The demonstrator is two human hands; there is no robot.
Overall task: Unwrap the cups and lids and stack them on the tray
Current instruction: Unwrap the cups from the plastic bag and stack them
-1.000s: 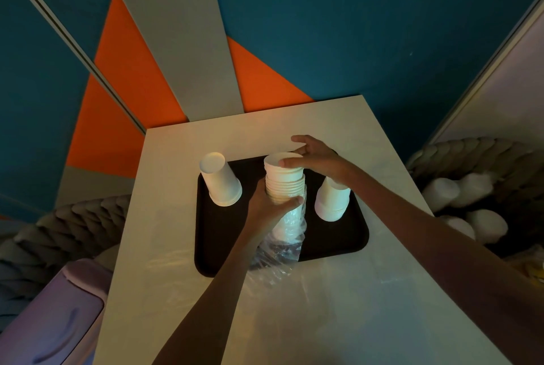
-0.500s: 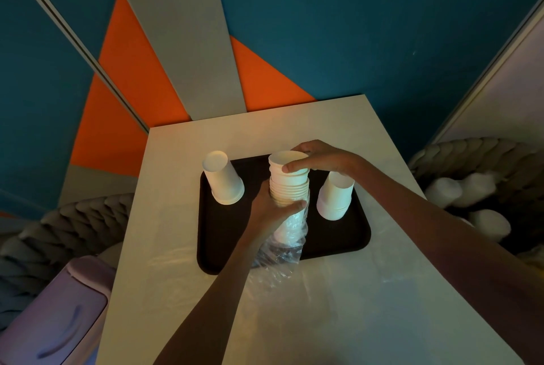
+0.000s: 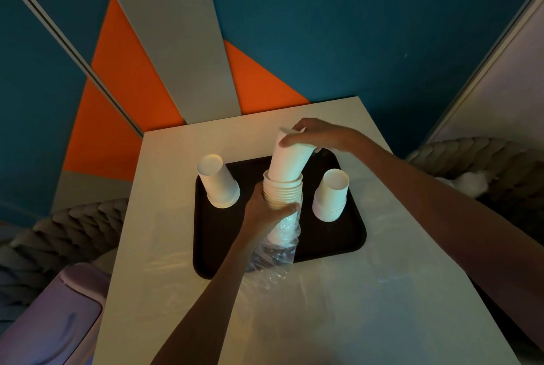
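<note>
Worktop point(image 3: 382, 276): a pale surface by which the tray is carried; loose clear film is spread on it on the near side of the tray.
Tray point(image 3: 338, 241): dark, set at the middle of the worktop; taken as the landmark.
Wrapped stack point(image 3: 282, 191): held upright over the tray's middle; its upper rims are bared, its lower part is sheathed.
Plastic wrap point(image 3: 279, 247): bunched down round the stack's lower half, trailing over the tray's near edge.
Left upturned cups point(image 3: 219, 185): stood mouth down on the tray's far left part.
Right upturned cups point(image 3: 331, 197): stood mouth down on the tray's right part.
Top cup point(image 3: 290, 158): drawn most of the way out of the wrapped stack, tilted, its foot within the stack's mouth.
Left hand point(image 3: 265, 211): fingers are wrapped round the stack just beneath the bared rims.
Right hand point(image 3: 312, 135): the top cup's rim is pinched by the fingers, above the tray's far edge.
Progress: judged partly done; two small piles are set on the tray, most cups remain sleeved, and no lids are made out on the tray.
</note>
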